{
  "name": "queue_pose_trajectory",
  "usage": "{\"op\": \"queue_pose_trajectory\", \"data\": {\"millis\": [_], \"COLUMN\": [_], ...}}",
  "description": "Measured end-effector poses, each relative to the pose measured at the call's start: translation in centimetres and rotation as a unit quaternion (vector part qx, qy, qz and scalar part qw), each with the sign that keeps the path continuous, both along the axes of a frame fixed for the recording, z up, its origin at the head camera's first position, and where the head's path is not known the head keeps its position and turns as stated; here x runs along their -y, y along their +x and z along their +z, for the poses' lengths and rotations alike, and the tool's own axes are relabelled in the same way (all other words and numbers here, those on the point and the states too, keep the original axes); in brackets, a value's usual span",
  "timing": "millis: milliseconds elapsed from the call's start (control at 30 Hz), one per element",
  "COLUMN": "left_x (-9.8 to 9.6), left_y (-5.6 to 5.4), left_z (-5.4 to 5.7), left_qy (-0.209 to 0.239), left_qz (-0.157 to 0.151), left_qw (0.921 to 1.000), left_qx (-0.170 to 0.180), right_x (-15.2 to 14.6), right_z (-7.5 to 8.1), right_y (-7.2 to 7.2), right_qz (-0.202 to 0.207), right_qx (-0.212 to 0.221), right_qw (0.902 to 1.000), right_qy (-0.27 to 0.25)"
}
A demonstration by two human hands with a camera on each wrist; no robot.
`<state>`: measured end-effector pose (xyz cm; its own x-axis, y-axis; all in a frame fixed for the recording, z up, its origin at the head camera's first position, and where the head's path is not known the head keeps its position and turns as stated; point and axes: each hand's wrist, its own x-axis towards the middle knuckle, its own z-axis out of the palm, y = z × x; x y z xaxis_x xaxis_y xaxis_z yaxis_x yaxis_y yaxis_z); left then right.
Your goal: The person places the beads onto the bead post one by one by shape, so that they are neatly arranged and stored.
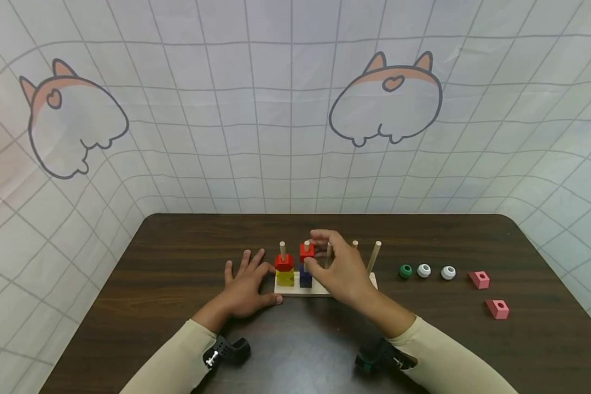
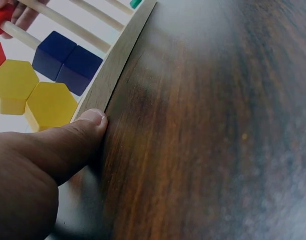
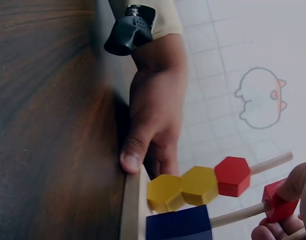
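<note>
A wooden peg stand [image 1: 302, 291] lies in front of me. My right hand [image 1: 342, 271] pinches a red block [image 1: 306, 250] between thumb and fingers, with the top of the second peg passing through it. Lower on that peg sit two dark blue blocks [image 2: 67, 62], and bare peg shows between them and the red block. My left hand [image 1: 246, 287] rests at the stand's left end, fingers straight and spread, its thumb [image 2: 90, 125] pressing the front corner. Beside it, the first peg carries two yellow hexagonal blocks [image 3: 185, 189] under a red hexagonal block [image 3: 233, 176].
Bare pegs [image 1: 374, 256] rise from the stand's right part. Farther right on the dark wooden table [image 1: 177, 257] are a green bead [image 1: 405, 271], white beads [image 1: 424, 270] and pink blocks [image 1: 498, 309]. A patterned white curtain [image 1: 276, 109] hangs behind.
</note>
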<state>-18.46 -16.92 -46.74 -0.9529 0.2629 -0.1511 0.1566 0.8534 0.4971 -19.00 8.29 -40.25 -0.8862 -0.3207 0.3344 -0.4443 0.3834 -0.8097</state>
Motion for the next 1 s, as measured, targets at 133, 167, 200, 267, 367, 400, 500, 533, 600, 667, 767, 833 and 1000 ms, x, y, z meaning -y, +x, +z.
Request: {"op": "queue_pose_trajectory", "data": {"millis": [133, 167, 200, 267, 367, 400, 500, 533, 600, 667, 767, 833, 1000], "left_x": [0.0, 0.0, 0.0, -0.1, -0.1, -0.1, -0.1, -0.1, -0.1, 0.0, -0.1, -0.1, -0.1], "left_y": [0.0, 0.0, 0.0, 0.0, 0.0, 0.0, 0.1, 0.1, 0.1, 0.1, 0.1, 0.1, 0.1], "left_z": [0.0, 0.0, 0.0, -0.1, 0.0, 0.0, 0.0, 0.0, 0.0, -0.1, -0.1, -0.1, 0.1], "left_qy": [-0.001, -0.001, -0.002, -0.003, -0.004, -0.004, -0.003, -0.003, -0.003, -0.005, -0.006, -0.007, -0.005], "left_qz": [0.001, 0.001, 0.001, 0.000, -0.001, -0.001, -0.002, -0.002, -0.002, -0.002, -0.002, -0.002, -0.002], "left_qw": [1.0000, 1.0000, 1.0000, 1.0000, 1.0000, 1.0000, 1.0000, 1.0000, 1.0000, 1.0000, 1.0000, 0.9999, 1.0000], "left_qx": [-0.001, -0.001, -0.002, -0.002, -0.003, -0.003, -0.005, -0.005, -0.006, -0.007, -0.007, -0.007, -0.006], "right_x": [0.2, 0.2, 0.2, 0.2, 0.2, 0.2, 0.2, 0.2, 0.2, 0.2, 0.2, 0.1, 0.1], "right_z": [-0.7, -0.9, -1.1, -1.3, -1.5, -1.6, -1.9, -2.0, -2.3, -2.6, -2.9, -3.0, -3.1], "right_y": [0.0, 0.0, 0.0, 0.0, 0.1, 0.1, 0.2, 0.2, 0.3, 0.3, 0.3, 0.4, 0.3], "right_qz": [-0.013, -0.016, -0.019, -0.026, -0.032, -0.034, -0.037, -0.038, -0.040, -0.043, -0.046, -0.045, -0.041], "right_qx": [0.028, 0.033, 0.038, 0.042, 0.043, 0.042, 0.043, 0.043, 0.047, 0.052, 0.057, 0.058, 0.054], "right_qw": [0.9994, 0.9992, 0.9990, 0.9988, 0.9985, 0.9985, 0.9984, 0.9983, 0.9979, 0.9972, 0.9964, 0.9963, 0.9968], "right_qy": [-0.014, -0.013, -0.012, -0.007, 0.000, 0.002, 0.007, 0.010, 0.018, 0.030, 0.042, 0.046, 0.043]}}
